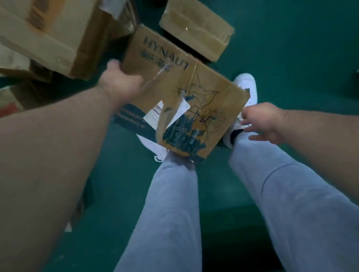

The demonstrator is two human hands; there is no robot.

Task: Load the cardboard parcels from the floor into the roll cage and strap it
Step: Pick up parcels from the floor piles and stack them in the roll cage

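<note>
Above feet: printed parcel (180,83) | left hand (121,82) grips corner | right hand (263,122) beside

A: Views?
B: One. Head-worn, wide-angle. It looks steeply down, almost straight at the green floor (297,29).
A: Facing?
B: Forward is frame top. Stacked boxes (30,34) sit up there, and the wearer's grey-trousered legs (163,229) come in from the bottom edge.
A: How near?
B: Close. The forearms fill both sides, big against the lens. Left hand (121,79) and right hand (261,122) land mid-frame. The printed box (191,93) is dead centre, above the white shoes (245,81).
A: Distortion?
B: The edges bend and the corners smear. The whole frame is slightly blurred.
</note>
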